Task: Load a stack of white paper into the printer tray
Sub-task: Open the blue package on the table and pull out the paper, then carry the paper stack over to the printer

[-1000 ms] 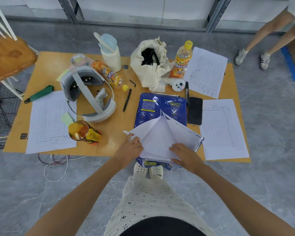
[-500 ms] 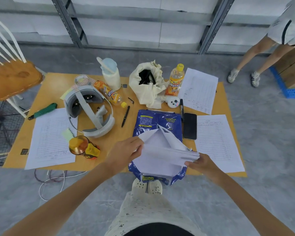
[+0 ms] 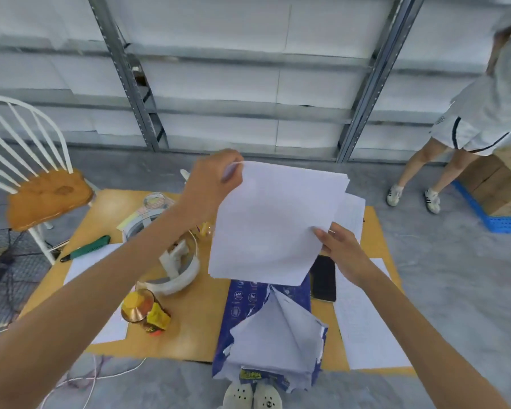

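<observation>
A stack of white paper (image 3: 272,219) is lifted above the table, held flat and slightly tilted. My left hand (image 3: 216,181) pinches its far left corner. My right hand (image 3: 340,249) grips its near right edge. Below it lies the torn-open blue paper wrapper (image 3: 266,329) with white sheets still inside, hanging over the table's front edge. No printer or tray is in view.
The wooden table (image 3: 195,329) holds a white headset (image 3: 180,270), a yellow bottle on its side (image 3: 145,311), a black phone (image 3: 323,278), printed sheets (image 3: 363,320) and a green cutter (image 3: 86,249). A white chair (image 3: 39,187) stands left. A person (image 3: 466,134) stands far right.
Both hands have pulled the stack out of the blue wrapper and raised it above the table. The camera has tilted up toward the shelving.
</observation>
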The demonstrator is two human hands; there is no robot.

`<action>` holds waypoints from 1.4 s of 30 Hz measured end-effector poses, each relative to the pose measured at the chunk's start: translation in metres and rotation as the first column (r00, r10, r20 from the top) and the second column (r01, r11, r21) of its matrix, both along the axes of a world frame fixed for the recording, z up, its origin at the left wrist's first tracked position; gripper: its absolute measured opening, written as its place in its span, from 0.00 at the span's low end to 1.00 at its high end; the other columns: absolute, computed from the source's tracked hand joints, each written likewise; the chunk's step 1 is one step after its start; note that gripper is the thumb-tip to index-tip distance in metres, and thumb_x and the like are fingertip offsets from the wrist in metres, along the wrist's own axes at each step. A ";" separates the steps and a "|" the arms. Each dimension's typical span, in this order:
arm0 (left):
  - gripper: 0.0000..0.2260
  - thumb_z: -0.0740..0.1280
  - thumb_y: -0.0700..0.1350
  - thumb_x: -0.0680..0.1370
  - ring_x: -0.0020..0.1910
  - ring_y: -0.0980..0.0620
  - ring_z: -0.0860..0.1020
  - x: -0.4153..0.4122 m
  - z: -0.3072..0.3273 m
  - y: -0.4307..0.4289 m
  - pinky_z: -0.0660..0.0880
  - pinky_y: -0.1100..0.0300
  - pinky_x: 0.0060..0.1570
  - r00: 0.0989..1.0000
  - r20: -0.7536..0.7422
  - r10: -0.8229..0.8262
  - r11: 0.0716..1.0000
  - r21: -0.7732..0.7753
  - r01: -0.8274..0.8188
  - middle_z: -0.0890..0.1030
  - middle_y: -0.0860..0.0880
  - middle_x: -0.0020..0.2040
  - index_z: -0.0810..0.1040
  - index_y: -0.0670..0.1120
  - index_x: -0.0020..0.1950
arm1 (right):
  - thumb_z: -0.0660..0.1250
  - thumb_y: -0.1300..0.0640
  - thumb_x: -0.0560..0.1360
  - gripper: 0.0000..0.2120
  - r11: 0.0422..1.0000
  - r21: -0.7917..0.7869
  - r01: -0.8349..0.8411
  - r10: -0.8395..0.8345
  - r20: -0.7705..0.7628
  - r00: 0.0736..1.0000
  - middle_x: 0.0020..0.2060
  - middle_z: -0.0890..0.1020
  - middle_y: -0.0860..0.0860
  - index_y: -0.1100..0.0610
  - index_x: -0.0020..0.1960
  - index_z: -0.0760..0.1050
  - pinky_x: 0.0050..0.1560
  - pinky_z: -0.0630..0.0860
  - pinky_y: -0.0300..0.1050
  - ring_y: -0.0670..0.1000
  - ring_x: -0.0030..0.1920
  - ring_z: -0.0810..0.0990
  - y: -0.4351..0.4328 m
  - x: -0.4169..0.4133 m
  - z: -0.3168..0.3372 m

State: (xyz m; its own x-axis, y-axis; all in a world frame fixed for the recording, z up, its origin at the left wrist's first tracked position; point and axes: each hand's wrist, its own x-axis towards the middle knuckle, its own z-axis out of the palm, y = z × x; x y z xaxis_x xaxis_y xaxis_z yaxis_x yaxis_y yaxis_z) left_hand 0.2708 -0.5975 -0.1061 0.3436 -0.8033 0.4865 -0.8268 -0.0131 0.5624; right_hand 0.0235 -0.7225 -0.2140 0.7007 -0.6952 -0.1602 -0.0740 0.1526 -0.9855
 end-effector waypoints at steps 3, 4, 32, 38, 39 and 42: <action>0.06 0.62 0.37 0.76 0.36 0.53 0.72 0.014 0.031 -0.011 0.65 0.71 0.38 1.000 0.010 -0.025 0.998 -0.066 0.025 0.77 0.46 0.37 0.76 0.39 0.42 | 0.70 0.43 0.68 0.18 0.997 -0.037 -0.073 0.074 0.041 0.996 0.57 0.83 0.44 0.46 0.57 0.80 0.53 0.80 0.40 0.47 0.58 0.81 -0.014 0.016 0.023; 0.06 0.62 0.37 0.76 0.37 0.53 0.72 0.017 0.041 -0.013 0.66 0.71 0.38 1.000 0.010 -0.016 0.996 -0.085 0.017 0.78 0.45 0.37 0.76 0.39 0.42 | 0.70 0.44 0.69 0.18 0.995 -0.045 -0.086 0.088 0.066 0.994 0.56 0.83 0.44 0.46 0.57 0.80 0.52 0.80 0.38 0.46 0.57 0.81 -0.018 0.021 0.031; 0.08 0.61 0.39 0.77 0.33 0.68 0.73 0.052 0.182 0.009 0.67 0.77 0.36 0.971 0.055 0.231 0.894 -0.406 -0.190 0.77 0.51 0.36 0.78 0.40 0.42 | 0.68 0.55 0.75 0.05 0.861 -0.478 0.175 -0.071 0.228 0.971 0.35 0.84 0.43 0.49 0.41 0.77 0.32 0.78 0.35 0.42 0.34 0.82 -0.018 0.081 0.161; 0.08 0.64 0.54 0.77 0.39 0.56 0.76 0.059 0.184 0.045 0.73 0.62 0.42 0.864 -0.498 -0.073 0.931 -0.345 -0.120 0.80 0.52 0.43 0.75 0.57 0.54 | 0.68 0.56 0.75 0.06 0.926 -0.370 0.081 0.022 0.265 0.964 0.33 0.86 0.43 0.52 0.40 0.80 0.32 0.80 0.37 0.44 0.33 0.83 -0.014 0.098 0.174; 0.10 0.63 0.56 0.77 0.41 0.54 0.78 0.060 0.177 0.053 0.74 0.59 0.44 0.755 -0.632 -0.174 0.950 -0.311 -0.041 0.81 0.52 0.44 0.74 0.57 0.56 | 0.68 0.57 0.75 0.05 0.940 -0.336 0.056 0.041 0.275 0.961 0.34 0.86 0.44 0.52 0.41 0.80 0.32 0.80 0.38 0.45 0.34 0.84 -0.012 0.103 0.174; 0.15 0.63 0.53 0.76 0.49 0.52 0.82 0.055 0.140 0.082 0.79 0.59 0.46 0.571 -0.792 -0.217 0.975 -0.150 0.162 0.84 0.51 0.53 0.78 0.51 0.59 | 0.68 0.58 0.75 0.04 0.970 -0.243 0.000 0.075 0.298 0.951 0.37 0.87 0.47 0.56 0.45 0.81 0.36 0.82 0.43 0.48 0.37 0.85 -0.005 0.120 0.172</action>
State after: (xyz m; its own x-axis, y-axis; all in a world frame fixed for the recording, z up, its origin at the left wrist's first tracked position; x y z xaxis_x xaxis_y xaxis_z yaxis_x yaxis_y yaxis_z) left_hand 0.3261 -0.5151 0.0339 0.4576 -0.8787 0.1363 -0.0216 0.1423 0.9896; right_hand 0.1431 -0.7272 -0.0419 0.7162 -0.6588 0.2303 0.2329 -0.0853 -0.9687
